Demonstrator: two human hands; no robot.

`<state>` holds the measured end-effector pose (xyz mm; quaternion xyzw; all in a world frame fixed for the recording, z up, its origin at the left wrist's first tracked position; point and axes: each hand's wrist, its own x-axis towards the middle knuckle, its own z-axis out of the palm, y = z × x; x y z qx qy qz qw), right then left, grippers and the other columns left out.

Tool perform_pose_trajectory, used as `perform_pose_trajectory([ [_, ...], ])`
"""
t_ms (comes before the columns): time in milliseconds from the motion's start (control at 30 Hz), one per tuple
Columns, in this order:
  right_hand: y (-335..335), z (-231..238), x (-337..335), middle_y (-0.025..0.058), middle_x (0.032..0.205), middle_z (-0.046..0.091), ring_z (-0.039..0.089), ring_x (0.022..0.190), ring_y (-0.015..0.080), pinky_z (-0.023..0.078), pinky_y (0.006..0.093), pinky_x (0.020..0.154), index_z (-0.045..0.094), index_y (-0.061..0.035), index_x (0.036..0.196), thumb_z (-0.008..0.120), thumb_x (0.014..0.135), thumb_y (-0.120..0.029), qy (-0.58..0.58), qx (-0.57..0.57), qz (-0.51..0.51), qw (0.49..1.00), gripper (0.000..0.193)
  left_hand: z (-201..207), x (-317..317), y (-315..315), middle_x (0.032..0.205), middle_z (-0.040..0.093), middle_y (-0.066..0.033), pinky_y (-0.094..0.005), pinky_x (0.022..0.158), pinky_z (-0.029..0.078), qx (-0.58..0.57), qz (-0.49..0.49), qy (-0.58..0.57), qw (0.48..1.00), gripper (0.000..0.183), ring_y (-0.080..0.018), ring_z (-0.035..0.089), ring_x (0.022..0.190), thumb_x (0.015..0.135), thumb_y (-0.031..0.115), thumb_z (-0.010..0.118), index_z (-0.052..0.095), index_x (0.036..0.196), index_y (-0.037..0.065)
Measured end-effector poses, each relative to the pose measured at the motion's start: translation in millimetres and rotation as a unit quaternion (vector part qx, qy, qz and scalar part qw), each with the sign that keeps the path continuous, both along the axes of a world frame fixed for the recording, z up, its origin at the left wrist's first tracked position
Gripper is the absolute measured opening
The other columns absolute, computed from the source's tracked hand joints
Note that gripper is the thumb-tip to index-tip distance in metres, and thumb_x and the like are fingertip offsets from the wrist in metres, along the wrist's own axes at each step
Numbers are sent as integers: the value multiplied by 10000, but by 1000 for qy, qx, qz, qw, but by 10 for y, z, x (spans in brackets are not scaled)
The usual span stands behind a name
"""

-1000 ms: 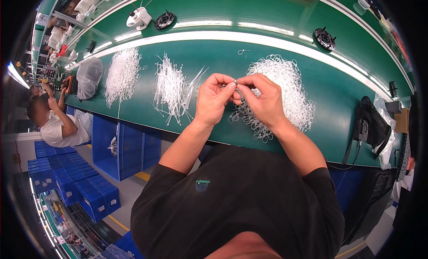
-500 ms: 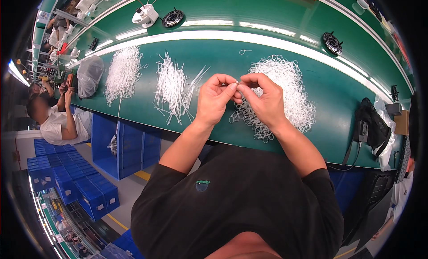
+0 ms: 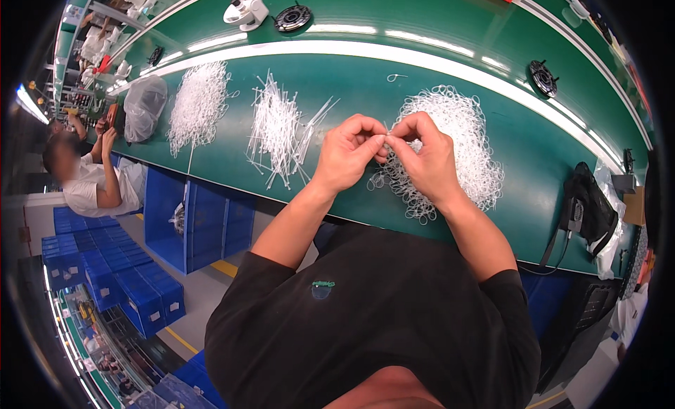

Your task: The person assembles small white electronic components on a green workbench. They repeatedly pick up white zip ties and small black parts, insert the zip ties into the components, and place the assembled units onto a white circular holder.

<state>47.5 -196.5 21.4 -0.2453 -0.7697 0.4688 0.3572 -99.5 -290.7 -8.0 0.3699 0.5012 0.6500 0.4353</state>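
My left hand and my right hand meet fingertip to fingertip above the green table. Both are closed in a pinch on a thin white cable tie, mostly hidden by the fingers. Under and beyond my right hand spreads a large pile of looped white cable ties. Left of my left hand lies a heap of straight white cable ties, with a few loose ones beside it. A single looped tie lies apart, farther back.
Another pile of looped ties and a clear plastic bag are at the left. A black bag lies at the right. Round black parts sit on the far belt. Blue bins and another person are at the left.
The view has shifted slightly, so the table's contents sit a little higher and to the right. My hands stay pinched together, with the fingertips drawn closer.
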Motion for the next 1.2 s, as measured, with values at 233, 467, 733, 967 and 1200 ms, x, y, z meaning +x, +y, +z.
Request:
perform_pose_trajectory([
  [233,62,8,80,94,805,692,681,721,230,540,351,712,625,-22,892,722,829,-18,-36,64,-44,996,116,19,-231,10,911,667,-35,-230,655,548,-92,19,164,982,156,-95,652,750,949,91,681,653,1075,3],
  [467,381,41,399,77,880,702,654,803,227,509,349,760,685,-41,912,720,836,-55,-109,158,-145,971,85,-132,-1422,125,880,719,-162,-408,752,542,-243,220,522,788,161,-318,698,833,847,174,731,696,906,29],
  [733,292,-20,373,70,878,696,640,822,224,486,365,805,688,-47,914,733,837,-87,-94,102,-122,983,99,-194,-1585,281,943,725,-177,-471,808,543,-365,165,563,723,143,-373,691,929,862,199,703,701,922,69],
  [967,234,-23,298,69,872,696,642,819,230,474,372,831,686,-48,911,727,840,-87,-86,100,-93,987,91,-261,-1601,284,848,723,-180,-454,774,543,-329,224,553,732,151,-358,702,833,840,203,709,706,858,53],
  [1200,210,-40,269,67,858,689,639,811,230,472,369,830,682,-48,906,724,838,-85,-82,107,-68,988,89,-188,-1651,292,840,735,-133,-408,753,549,-274,235,521,774,180,-284,713,801,839,227,737,720,882,53],
])
